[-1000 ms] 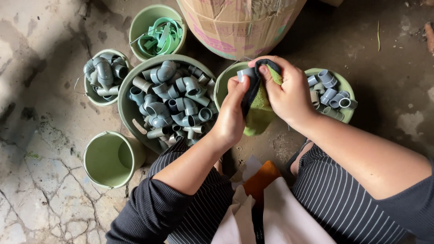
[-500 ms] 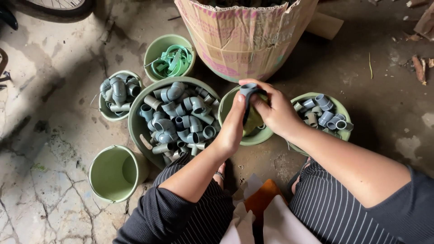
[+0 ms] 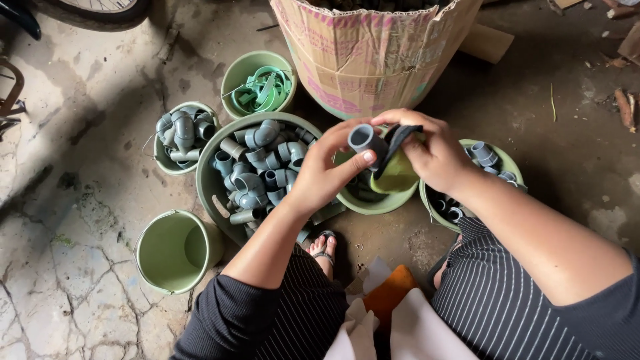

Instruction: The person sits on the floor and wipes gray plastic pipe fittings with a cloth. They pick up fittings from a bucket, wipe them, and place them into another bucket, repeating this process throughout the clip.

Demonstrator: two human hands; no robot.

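Grey pipe fitting (image 3: 363, 139), a short round socket, sat pinched in the left hand (image 3: 327, 175), thumb pressed along its near side and fingers curled behind it, its open end turned up toward the camera. It was held just above the middle green bowl (image 3: 373, 203), which served as the centre of the scene. The left forearm rose from the lap at a slant, wrist bent back. The right hand (image 3: 433, 157) came in from the right of that bowl, fingers clamped on a cloth (image 3: 399, 167), black on one face and green on the other, whose dark edge touched the fitting's side.

Left of the middle bowl stood a big basin (image 3: 212, 180) heaped with grey elbows and sockets; farther left a small bucket (image 3: 165, 163) of more fittings, and nearer the person an upright bucket (image 3: 173, 250) with none showing inside. Behind the basin a tub (image 3: 235, 77) held green rings. Right of the middle bowl, partly under the right wrist, another bowl (image 3: 510, 163) carried grey couplings. A cardboard drum (image 3: 373, 53) stood behind the middle bowl.

Half a second earlier the cloth had been wrapped over the fitting with both hands closed around it; now the fitting was bared and its mouth showed, the cloth drawn aside to the right.
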